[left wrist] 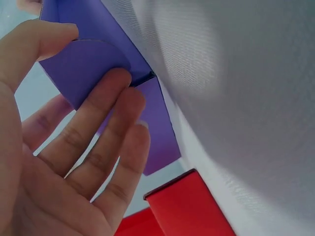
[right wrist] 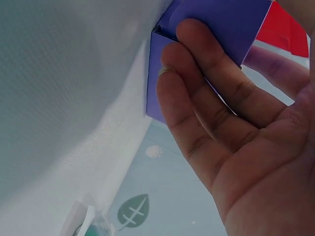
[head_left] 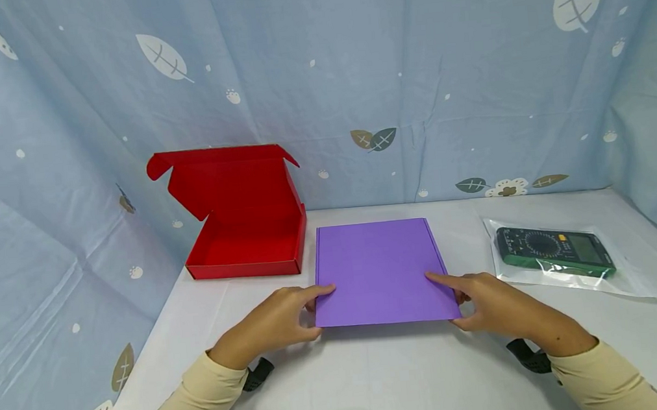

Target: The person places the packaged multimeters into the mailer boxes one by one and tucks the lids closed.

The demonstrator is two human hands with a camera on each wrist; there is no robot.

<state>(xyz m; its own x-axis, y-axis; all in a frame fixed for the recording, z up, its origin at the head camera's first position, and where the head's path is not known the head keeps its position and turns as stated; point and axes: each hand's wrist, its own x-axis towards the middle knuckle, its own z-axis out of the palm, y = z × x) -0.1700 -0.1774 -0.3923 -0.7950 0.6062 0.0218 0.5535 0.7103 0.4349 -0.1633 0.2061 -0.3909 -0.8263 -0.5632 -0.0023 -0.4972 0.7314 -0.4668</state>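
Observation:
A purple cardboard box [head_left: 378, 272] lies at the middle of the white table, its lid folded over the base. My left hand [head_left: 274, 323] grips the lid's near left corner, index finger on top and thumb at the front edge. Seen from the left wrist, the thumb and fingers press a rounded side flap [left wrist: 83, 64] near the base's side wall. At the near right corner my right hand [head_left: 492, 301] holds the lid the same way. In the right wrist view its fingertips rest against the purple side flap [right wrist: 221, 17]; the thumb is mostly hidden there.
A red cardboard box [head_left: 243, 238] stands at the back left, lid raised, nothing inside. To the right lies a green and black multimeter [head_left: 552, 250] in a clear plastic bag [head_left: 629, 286]. A blue leaf-patterned curtain [head_left: 318, 88] borders the table's back and sides.

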